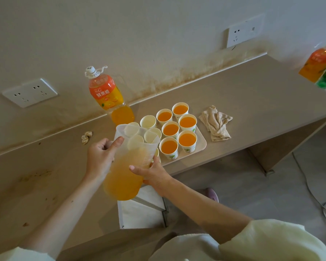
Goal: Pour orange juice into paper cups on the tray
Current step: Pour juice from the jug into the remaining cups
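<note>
- One pitcher [124,174] of orange juice, lower centre, held over the tray's near-left end.
- Left hand [100,159] grips its handle; right hand [154,175] curls round its lower side.
- One tray [201,143] at centre carries six filled cups [169,146] and one plainly visible empty cup [148,121]. More cups show through the pitcher, too blurred to count.
- One cloth [215,123] lies right of the tray.
- One juice bottle [105,91] stands upper left, and another bottle [316,65] at the right edge.

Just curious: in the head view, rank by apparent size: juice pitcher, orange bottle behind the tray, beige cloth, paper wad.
Clear plastic pitcher (nearest camera, so inflated)
Orange plastic juice bottle
Crumpled beige cloth
Small crumpled paper wad
</note>
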